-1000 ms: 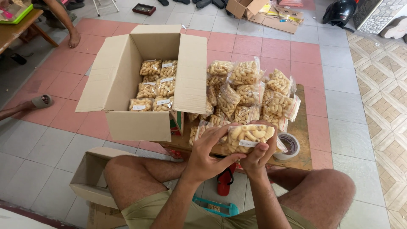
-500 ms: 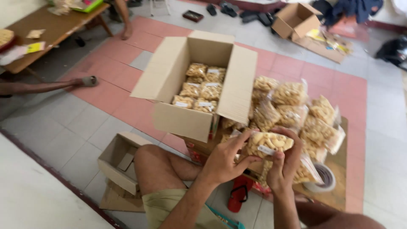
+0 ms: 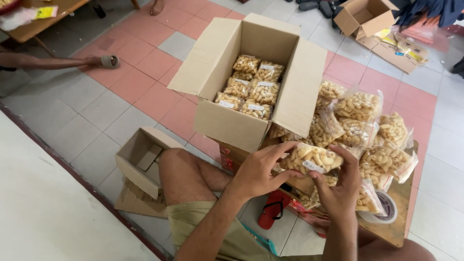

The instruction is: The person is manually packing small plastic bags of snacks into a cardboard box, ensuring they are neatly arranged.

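Here, a clear, crinkly plastic snack bag (image 3: 311, 158) full of pale, curled, knobbly pieces sits just in front of the near wall of the big open cardboard box (image 3: 232, 126), held between both hands. The left hand (image 3: 259, 172) curls around the bag's left end, thumb beneath and fingers bent over the top. The right hand (image 3: 341, 189) clamps the right end, its thumb pressed on the small white label and its fingers wrapped behind. The bag's long axis lies roughly level, left to right, parallel to the box's near wall. Inside the box, similar bags (image 3: 250, 87) lie in rows. Right of the box, a loose pile of matching bags (image 3: 361, 126) rests on a wooden board (image 3: 404, 193), beside a roll of tape (image 3: 386, 209).
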